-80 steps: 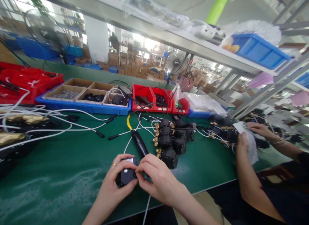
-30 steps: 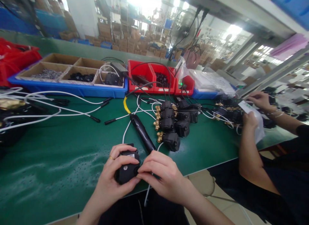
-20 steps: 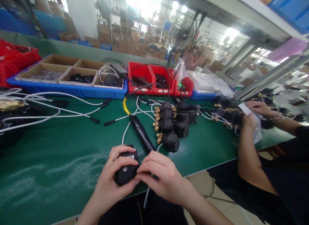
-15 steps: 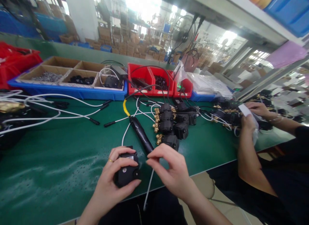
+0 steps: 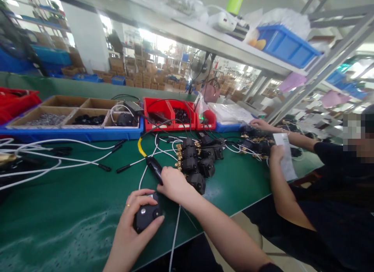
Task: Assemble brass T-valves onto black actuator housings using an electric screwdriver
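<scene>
My left hand [image 5: 134, 221] is wrapped around a black plastic housing [image 5: 146, 214] near the front of the bench, its thumb on the near side. On the housing's face are a silver round spot and a dark round knob. A white cable runs from behind it toward the back. My right hand [image 5: 174, 185] is closed around the near end of a black electric screwdriver [image 5: 154, 167] with a yellow cord sleeve [image 5: 142, 148]; its tip is hidden. Just beyond lie several black valve units [image 5: 189, 159] with brass fittings.
A blue tray [image 5: 87, 135] with compartments of small parts and red bins [image 5: 157, 126] line the back. White cables [image 5: 73, 163] lie at left. To the right, a co-worker's hand [image 5: 276, 153] holds a white plastic bag [image 5: 285, 157]. A shelf [image 5: 187, 28] hangs overhead.
My right hand has moved forward and left onto the electric screwdriver and closed around it. The left hand still holds the housing. The camera view has tilted up and turned right.
</scene>
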`<state>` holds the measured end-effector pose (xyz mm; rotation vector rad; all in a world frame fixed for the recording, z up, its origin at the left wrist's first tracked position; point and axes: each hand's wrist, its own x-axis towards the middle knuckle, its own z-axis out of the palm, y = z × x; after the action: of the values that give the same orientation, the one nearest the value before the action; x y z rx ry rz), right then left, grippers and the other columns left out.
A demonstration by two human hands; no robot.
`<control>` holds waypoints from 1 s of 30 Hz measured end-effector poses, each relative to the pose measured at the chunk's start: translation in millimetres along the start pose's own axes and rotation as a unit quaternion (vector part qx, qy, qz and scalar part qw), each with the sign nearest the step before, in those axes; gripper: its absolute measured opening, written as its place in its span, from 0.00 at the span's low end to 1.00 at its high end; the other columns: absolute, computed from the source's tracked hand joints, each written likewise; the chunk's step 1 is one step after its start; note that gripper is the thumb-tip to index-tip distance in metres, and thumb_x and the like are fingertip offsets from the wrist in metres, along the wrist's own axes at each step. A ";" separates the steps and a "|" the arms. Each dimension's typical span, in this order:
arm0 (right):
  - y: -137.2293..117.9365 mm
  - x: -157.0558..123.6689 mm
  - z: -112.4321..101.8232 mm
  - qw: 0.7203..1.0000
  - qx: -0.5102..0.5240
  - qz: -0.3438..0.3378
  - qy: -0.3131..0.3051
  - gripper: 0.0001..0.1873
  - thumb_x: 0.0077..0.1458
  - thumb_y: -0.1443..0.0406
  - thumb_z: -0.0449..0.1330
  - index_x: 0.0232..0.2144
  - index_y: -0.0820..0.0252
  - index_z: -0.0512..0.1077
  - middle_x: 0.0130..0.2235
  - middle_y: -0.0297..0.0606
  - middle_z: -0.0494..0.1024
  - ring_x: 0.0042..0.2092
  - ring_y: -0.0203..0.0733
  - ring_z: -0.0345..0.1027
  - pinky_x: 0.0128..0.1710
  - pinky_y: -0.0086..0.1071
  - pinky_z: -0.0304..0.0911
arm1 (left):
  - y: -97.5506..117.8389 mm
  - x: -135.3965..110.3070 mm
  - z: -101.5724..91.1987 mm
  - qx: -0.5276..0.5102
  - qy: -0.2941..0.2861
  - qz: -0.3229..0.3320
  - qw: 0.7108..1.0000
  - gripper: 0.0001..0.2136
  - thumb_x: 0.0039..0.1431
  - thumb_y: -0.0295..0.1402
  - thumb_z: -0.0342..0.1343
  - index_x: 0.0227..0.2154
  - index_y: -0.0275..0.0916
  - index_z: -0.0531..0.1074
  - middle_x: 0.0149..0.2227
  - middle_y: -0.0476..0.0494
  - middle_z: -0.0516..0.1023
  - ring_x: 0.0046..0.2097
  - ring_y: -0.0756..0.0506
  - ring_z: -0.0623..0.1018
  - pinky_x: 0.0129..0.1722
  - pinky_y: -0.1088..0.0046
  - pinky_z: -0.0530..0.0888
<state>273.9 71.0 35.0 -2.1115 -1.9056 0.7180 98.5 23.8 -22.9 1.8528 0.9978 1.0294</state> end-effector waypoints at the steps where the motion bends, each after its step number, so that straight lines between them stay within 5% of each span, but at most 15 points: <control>1: 4.5 2.4 -0.4 0.999 0.039 -0.004 0.008 0.14 0.49 0.72 0.66 0.39 0.71 0.72 0.44 0.59 0.79 0.47 0.61 0.76 0.50 0.53 0.71 | -2.9 0.1 -1.4 -0.006 -0.003 -0.006 1.000 0.10 0.59 0.41 0.64 0.41 0.47 0.73 0.54 0.42 0.73 0.55 0.39 0.75 0.55 0.58 0.72; 5: 15.7 3.9 -15.9 0.965 0.262 -0.019 0.026 0.13 0.48 0.65 0.63 0.37 0.62 0.68 0.33 0.39 0.75 0.35 0.47 0.74 0.40 0.43 0.74 | -7.9 0.2 0.7 -0.034 0.008 -0.036 0.999 0.12 0.57 0.43 0.65 0.41 0.47 0.73 0.54 0.41 0.73 0.56 0.38 0.75 0.56 0.57 0.72; 10: 2.4 -3.0 -45.9 0.826 0.557 -0.084 -0.008 0.25 0.41 0.56 0.64 0.41 0.57 0.61 0.36 0.32 0.74 0.30 0.35 0.73 0.32 0.31 0.73 | 1.2 3.5 6.4 -0.075 0.039 -0.067 0.994 0.12 0.54 0.46 0.64 0.37 0.46 0.75 0.52 0.40 0.74 0.54 0.36 0.76 0.56 0.53 0.71; 17: -25.4 -20.1 -81.0 0.668 0.721 -0.182 0.009 0.29 0.46 0.42 0.69 0.34 0.59 0.66 0.20 0.25 0.68 0.17 0.28 0.57 0.16 0.22 0.52 | 7.5 5.6 -0.6 -0.066 -0.011 -0.095 0.993 0.12 0.55 0.48 0.63 0.33 0.46 0.78 0.54 0.39 0.72 0.56 0.35 0.74 0.58 0.53 0.70; 19: -30.8 -26.9 -90.3 0.648 0.727 -0.224 0.030 0.31 0.46 0.39 0.68 0.32 0.59 0.67 0.19 0.25 0.68 0.15 0.28 0.55 0.14 0.22 0.50 | 6.8 4.3 -0.5 -0.060 -0.017 -0.091 0.994 0.11 0.56 0.47 0.63 0.34 0.46 0.79 0.55 0.39 0.72 0.56 0.36 0.75 0.58 0.55 0.70; 25: -36.6 -31.5 -97.5 0.725 0.653 -0.212 0.046 0.42 0.47 0.25 0.52 0.33 0.58 0.66 0.17 0.26 0.65 0.14 0.31 0.56 0.13 0.25 0.53 | 7.8 2.5 -0.5 -0.050 0.010 -0.083 0.995 0.09 0.57 0.45 0.63 0.34 0.45 0.78 0.54 0.39 0.74 0.54 0.37 0.77 0.56 0.56 0.73; 27: -34.6 -22.3 -88.3 0.780 0.602 -0.165 0.043 0.41 0.51 0.27 0.50 0.36 0.58 0.64 0.19 0.26 0.67 0.16 0.31 0.59 0.14 0.24 0.56 | 7.3 2.8 -1.2 -0.046 -0.005 -0.081 0.996 0.10 0.57 0.45 0.63 0.34 0.45 0.79 0.54 0.39 0.74 0.54 0.37 0.78 0.56 0.56 0.74; 30: -29.9 -1.1 -66.0 0.914 0.387 -0.119 -0.016 0.25 0.68 0.42 0.45 0.45 0.57 0.60 0.30 0.30 0.74 0.23 0.32 0.68 0.21 0.24 0.66 | 5.3 2.2 -0.1 -0.051 0.013 -0.090 0.995 0.14 0.57 0.50 0.62 0.34 0.45 0.78 0.55 0.38 0.73 0.54 0.36 0.77 0.56 0.56 0.74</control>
<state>279.6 85.2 105.9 -1.3563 -1.4826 1.1987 100.6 23.7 -17.6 1.6388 1.0866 0.9781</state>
